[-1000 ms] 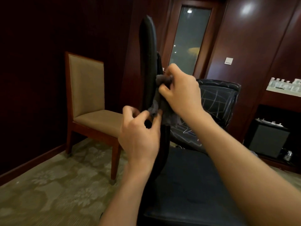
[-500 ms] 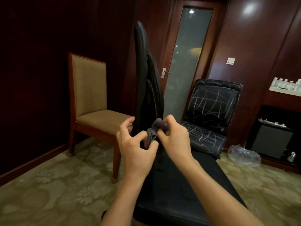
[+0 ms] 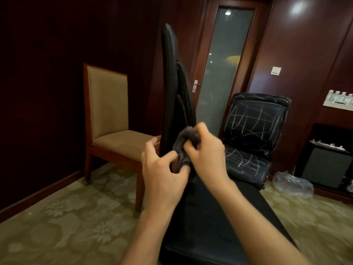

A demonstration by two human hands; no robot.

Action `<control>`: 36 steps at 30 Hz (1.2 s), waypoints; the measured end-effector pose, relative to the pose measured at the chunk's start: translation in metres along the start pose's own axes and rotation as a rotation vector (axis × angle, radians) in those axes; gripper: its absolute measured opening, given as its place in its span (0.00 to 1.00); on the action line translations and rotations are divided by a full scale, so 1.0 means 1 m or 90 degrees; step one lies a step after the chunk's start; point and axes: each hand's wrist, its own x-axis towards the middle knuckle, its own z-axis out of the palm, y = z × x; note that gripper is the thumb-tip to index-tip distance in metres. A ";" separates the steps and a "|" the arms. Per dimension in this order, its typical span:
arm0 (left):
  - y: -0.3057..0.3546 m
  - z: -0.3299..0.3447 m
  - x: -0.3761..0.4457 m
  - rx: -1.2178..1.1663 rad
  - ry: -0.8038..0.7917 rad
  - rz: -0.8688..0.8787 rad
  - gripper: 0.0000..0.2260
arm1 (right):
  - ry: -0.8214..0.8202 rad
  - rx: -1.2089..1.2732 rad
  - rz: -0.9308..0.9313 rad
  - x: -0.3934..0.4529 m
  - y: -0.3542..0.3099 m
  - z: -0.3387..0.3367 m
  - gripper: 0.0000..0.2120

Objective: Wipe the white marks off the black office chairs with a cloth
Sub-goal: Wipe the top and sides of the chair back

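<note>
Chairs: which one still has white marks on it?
The far black office chair by the glass door, scribbled white on back and seat. The near black chair under the hands shows none; the tan wooden chair is unmarked.

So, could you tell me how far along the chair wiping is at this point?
The near black chair shows no white marks on its visible seat. Both hands, left hand and right hand, bunch the dark cloth at its backrest base. The far black chair remains covered in white scribbles.

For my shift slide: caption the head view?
Both hands bunch a dark cloth beside the near black chair; scribbled chair waits behind.
</note>
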 end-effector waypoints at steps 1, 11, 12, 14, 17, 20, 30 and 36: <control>0.000 0.000 -0.001 -0.009 0.006 0.002 0.06 | -0.007 0.015 0.015 -0.010 0.004 0.000 0.12; 0.032 -0.023 0.055 0.103 0.056 0.038 0.10 | -0.025 -0.114 -0.126 0.096 -0.038 -0.042 0.09; 0.033 -0.022 0.056 0.117 0.050 0.042 0.10 | -0.033 -0.105 -0.121 0.094 -0.036 -0.041 0.09; 0.030 -0.017 0.047 0.130 0.042 0.063 0.08 | -0.025 -0.054 -0.089 0.079 -0.024 -0.035 0.08; 0.008 -0.006 0.027 0.065 0.013 0.068 0.09 | -0.015 0.004 -0.028 0.045 -0.003 -0.023 0.10; -0.030 0.004 -0.001 -0.074 -0.011 0.008 0.14 | -0.030 0.019 0.003 0.007 0.009 -0.007 0.12; -0.072 0.003 -0.067 -0.054 -0.110 0.011 0.22 | -0.038 0.099 0.160 -0.096 0.035 0.041 0.10; -0.083 -0.015 -0.097 -0.039 -0.174 -0.031 0.13 | -0.110 0.184 0.313 -0.158 0.032 0.069 0.09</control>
